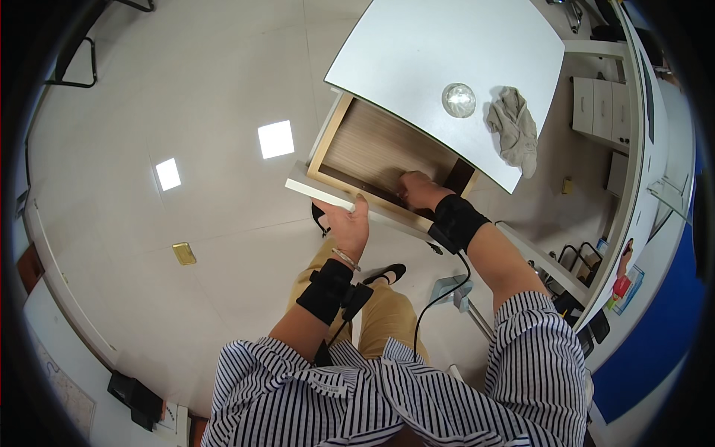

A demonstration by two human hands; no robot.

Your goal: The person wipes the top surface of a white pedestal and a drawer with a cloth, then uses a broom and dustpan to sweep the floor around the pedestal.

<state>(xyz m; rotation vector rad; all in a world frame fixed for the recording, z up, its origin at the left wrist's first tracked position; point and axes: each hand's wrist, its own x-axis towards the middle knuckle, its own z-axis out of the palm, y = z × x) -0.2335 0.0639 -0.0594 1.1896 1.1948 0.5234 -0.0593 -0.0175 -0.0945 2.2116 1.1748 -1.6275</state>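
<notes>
A wooden drawer (385,139) with a white front stands pulled out from under a white tabletop (391,61). My left hand (347,223) grips the drawer's white front, its thumb over the top edge. Inside the drawer, near its front right corner, is my right hand (419,191); its fingers point down and are partly hidden, so whether they hold anything cannot be told. On the tabletop sit a round clear glass object (459,100) and, to its right, a crumpled grey-beige cloth (513,131) hanging slightly over the edge.
A white drawer cabinet (600,112) stands at the right beyond the table. Below it runs a white desk frame (542,262). A grey metal stand (451,290) is near my legs. Brass floor plates (184,253) are set in the tiles. Black cables run from both wrist straps.
</notes>
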